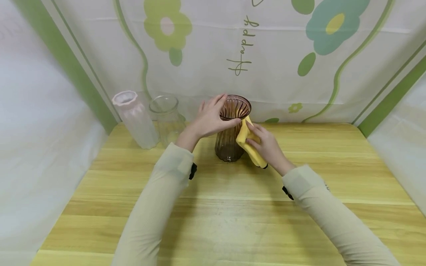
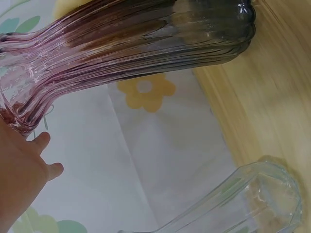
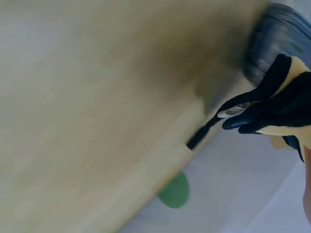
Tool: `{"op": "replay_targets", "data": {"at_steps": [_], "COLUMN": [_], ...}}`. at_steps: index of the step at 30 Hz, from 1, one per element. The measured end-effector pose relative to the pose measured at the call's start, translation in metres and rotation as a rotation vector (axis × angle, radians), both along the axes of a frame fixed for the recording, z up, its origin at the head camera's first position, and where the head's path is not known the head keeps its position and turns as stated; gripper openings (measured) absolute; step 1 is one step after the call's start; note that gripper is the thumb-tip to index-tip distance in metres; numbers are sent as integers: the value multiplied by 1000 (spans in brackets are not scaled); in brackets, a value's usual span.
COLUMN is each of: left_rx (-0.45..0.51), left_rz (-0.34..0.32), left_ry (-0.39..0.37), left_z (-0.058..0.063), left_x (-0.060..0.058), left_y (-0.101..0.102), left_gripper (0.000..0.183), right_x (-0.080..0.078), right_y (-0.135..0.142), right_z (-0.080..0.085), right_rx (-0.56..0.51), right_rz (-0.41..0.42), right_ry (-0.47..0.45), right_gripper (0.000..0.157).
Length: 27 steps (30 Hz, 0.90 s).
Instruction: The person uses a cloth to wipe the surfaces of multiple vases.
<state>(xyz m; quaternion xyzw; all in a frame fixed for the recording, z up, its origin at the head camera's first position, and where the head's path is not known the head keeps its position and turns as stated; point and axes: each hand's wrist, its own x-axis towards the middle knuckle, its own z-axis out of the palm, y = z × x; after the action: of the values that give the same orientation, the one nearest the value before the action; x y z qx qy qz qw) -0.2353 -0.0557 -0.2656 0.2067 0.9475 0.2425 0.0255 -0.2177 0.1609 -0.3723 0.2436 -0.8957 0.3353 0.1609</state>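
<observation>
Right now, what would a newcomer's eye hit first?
Probably the purple-brown vase towards the back of the table, with the left hand at its rim. Next, the bright yellow cloth in the right hand, on the vase's right. Then the pink-rimmed vase and clear vase, off left.

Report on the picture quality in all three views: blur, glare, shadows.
Head view: mostly sharp, with a pale glare patch midway across the tabletop and soft shadows on it; left wrist view: the tinted vase reads fairly clearly, with small glints at its base; right wrist view: tabletop and vase are blurred, while the yellow-and-black cloth looks crisper.
</observation>
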Motion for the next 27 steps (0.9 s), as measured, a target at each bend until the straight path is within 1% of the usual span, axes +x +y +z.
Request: {"op": "replay_targets", "data": {"at_steps": [2, 7, 8, 10, 14, 17, 19, 21, 27], "left_rx": [-2, -10, -10, -13, 0, 17, 10, -4, -56], "left_rz": [3, 10, 12, 17, 54, 93, 105, 105, 71], "left_ry": [2, 4, 4, 10, 24, 34, 43, 51, 66], "left_z": [0, 0, 0, -1, -2, -3, -3, -2, 1], "left_x": [0, 1, 1, 1, 3, 5, 6, 6, 5], "left_y": [0, 1, 1, 2, 3, 4, 5, 5, 4], "left_gripper": [96, 97, 97, 97, 97, 98, 97, 97, 94], "right_x": [1, 7, 8, 9, 8, 7, 6, 5, -1], "right_y": [3, 8, 9, 9, 9, 9, 8, 6, 0], "right_z": [-7, -21, -23, -25, -25, -20, -14, -6, 17], "right_rx": [34, 123, 135, 136, 96, 42, 11, -24, -144], "right_rz": [0, -13, -14, -10, -4, -12, -18, -25, -31], "right_ry": [-46, -207, -227, -235, -179, -149, -121, -81, 101], "right_gripper": [60, 59, 59, 59, 58, 58, 58, 57, 54]}}
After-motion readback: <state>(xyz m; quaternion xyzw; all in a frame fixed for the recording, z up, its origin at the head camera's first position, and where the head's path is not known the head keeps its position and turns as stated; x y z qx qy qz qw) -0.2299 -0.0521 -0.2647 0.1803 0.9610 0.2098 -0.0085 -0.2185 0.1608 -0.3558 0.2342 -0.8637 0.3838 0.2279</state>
